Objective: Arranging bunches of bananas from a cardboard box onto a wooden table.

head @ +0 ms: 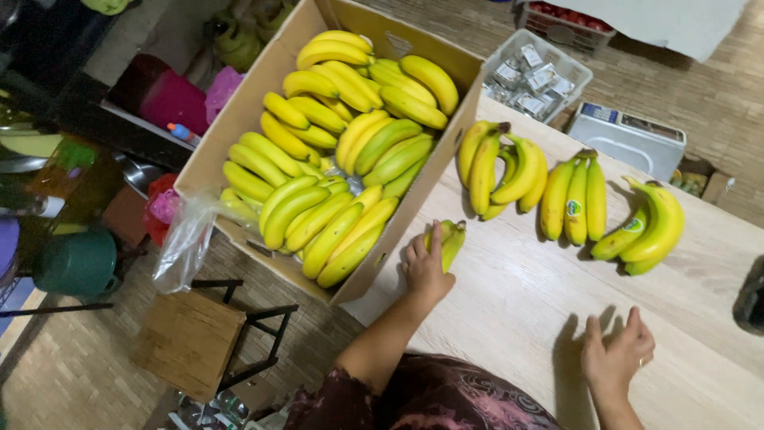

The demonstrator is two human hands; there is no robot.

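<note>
A cardboard box (pixel 239 119) full of yellow-green banana bunches (pixel 334 151) sits at the left end of a pale wooden table (pixel 509 310). My left hand (pixel 424 267) rests on a small greenish banana bunch (pixel 450 239) lying on the table right beside the box. Over bare tabletop nearer to me hovers my right hand (pixel 617 354), fingers spread, holding nothing; it wears a ring. Three more bunches lie farther back on the table: one (pixel 501 169) next to the box, one (pixel 574 199) in the middle, one (pixel 649 231) at the right.
A grey scale (pixel 629 139) and a white crate of small packets (pixel 537 76) stand beyond the table. A wooden stool (pixel 191 338), a green pot (pixel 79 263) and a clear plastic bag (pixel 183 243) are on the floor side, left. A dark object (pixel 752 299) sits at the right edge.
</note>
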